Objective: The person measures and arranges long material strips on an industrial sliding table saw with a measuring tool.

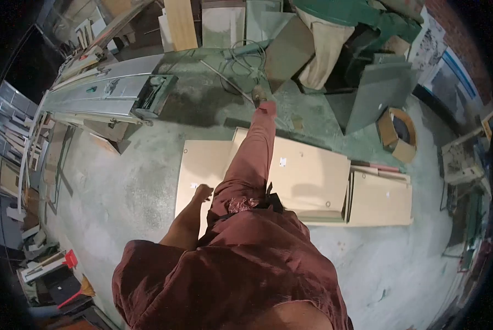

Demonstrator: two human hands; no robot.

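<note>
My left hand [204, 193] hangs at my left side, over the left end of the stacked beige boards [308, 168] on the floor. Its fingers are loosely bent and a little apart, with nothing visible in them. My right hand is out of view. One leg in reddish trousers [253, 147] reaches forward across the boards, and its shoe [259, 95] is on the floor beyond them. My body hides the middle of the stack. Small white labels are on the boards, and a shorter board [381, 197] lies at the right end.
A long metal-topped machine table [106, 91] stands at the left. Ahead are a hose [250, 66], a thin pole [224, 78], leaning panels [376, 93] and a green machine with a cloth bag [326, 49]. An open cardboard box [398, 135] stands at the right.
</note>
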